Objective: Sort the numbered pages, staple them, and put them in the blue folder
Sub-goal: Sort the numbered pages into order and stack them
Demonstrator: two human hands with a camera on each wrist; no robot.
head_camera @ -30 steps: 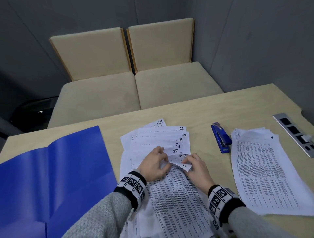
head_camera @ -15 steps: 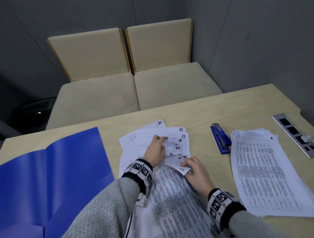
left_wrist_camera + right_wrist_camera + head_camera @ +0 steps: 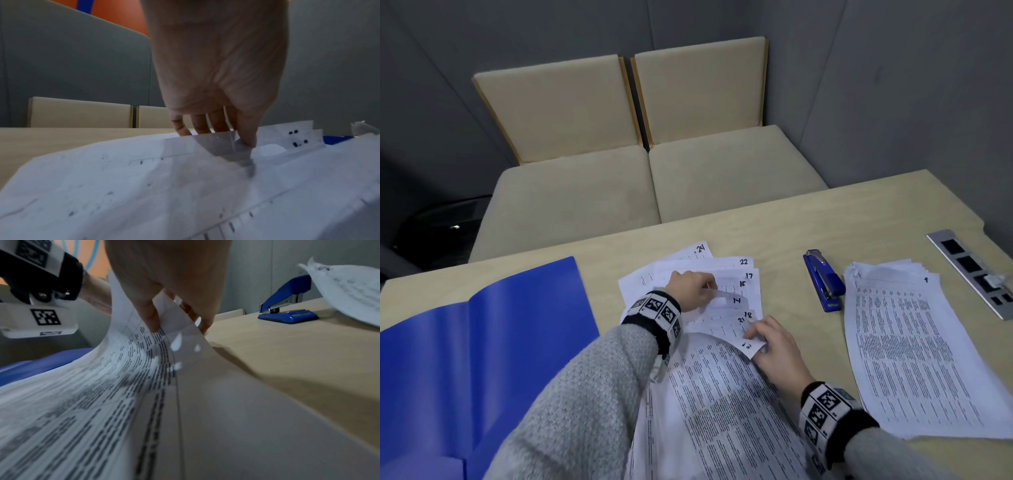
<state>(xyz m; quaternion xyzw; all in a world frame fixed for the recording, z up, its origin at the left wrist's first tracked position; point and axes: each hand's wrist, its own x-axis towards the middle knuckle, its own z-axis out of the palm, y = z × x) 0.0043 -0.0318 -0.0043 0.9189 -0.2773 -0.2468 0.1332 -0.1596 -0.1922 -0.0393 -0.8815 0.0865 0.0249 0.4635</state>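
White printed paper nearest: right hand (image 3: 774, 346) pinches the lifted corner of the sheet numbered 13 (image 3: 748, 344), thumb on top, fingers (image 3: 203, 321) curled under; sheet bows up in a soft curve from the loose fanned pile of numbered white pages (image 3: 722, 411) in front of the person. Just beyond, left hand (image 3: 690, 289) w/ fingers bent, thumb and fingertips (image 3: 246, 138) nipping the top edge of a sheet by the one marked 14 (image 3: 736, 300); corner nos. 15, 17, 18, 21, 22, 24 show further up the fan.

Handling, my read: single sheets v. light, floppy, slide easily over each other, crease if grabbed mid-page. Best taken at the numbered corner or top edge, other hand steadying the pile.

To the right, a squared stack of white pages topped by no. 1 (image 3: 928, 359), prob. the sorted set. Blue metal stapler (image 3: 823, 282) lies between the two piles, untouched. Open blue plastic folder (image 3: 482, 342) flat at left, holding nothing visible.

Surface: pale wood-grain table (image 3: 825, 219), smooth; grey socket strip (image 3: 972, 270) at far right edge. Beyond: two beige upholstered seats (image 3: 647, 137), side by side; grey walls.
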